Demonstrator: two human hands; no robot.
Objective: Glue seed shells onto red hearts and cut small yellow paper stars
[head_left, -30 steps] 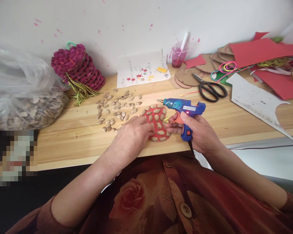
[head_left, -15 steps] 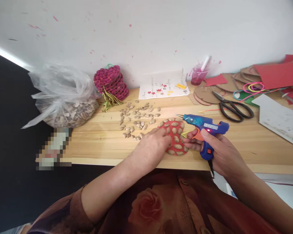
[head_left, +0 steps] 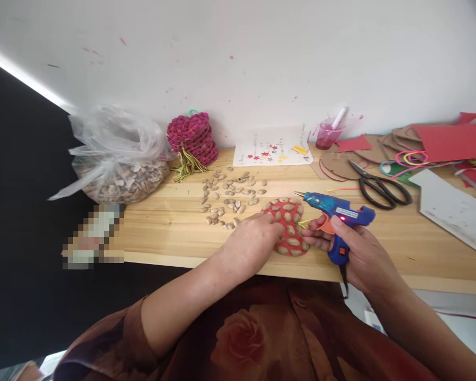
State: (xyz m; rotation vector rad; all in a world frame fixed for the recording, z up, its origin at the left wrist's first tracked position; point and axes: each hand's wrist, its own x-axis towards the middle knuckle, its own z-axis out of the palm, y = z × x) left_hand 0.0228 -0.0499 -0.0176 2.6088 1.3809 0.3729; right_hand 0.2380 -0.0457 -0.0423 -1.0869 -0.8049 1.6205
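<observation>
A red heart-shaped piece (head_left: 287, 227) covered with glued nut shells lies near the front edge of the wooden table (head_left: 170, 227). My left hand (head_left: 254, 241) rests on its left side, fingers curled and pressing down on a shell there. My right hand (head_left: 355, 251) grips a blue glue gun (head_left: 335, 214) with an orange trigger and a lit red lamp; its nozzle points left, just above the piece's upper right. Loose shells (head_left: 230, 196) are scattered just behind the piece.
A clear plastic bag of shells (head_left: 119, 164) sits at the table's left end beside a stack of magenta shell pieces (head_left: 194, 137). A paper sheet with stars (head_left: 272, 151), a pink cup (head_left: 327, 132), black scissors (head_left: 381, 185), cardboard cutouts, red sheets and coloured loops fill the right.
The view has swung left and pulled back, showing more of the bag and the dark area at left. Both hands keep their places on the red piece and the glue gun.
</observation>
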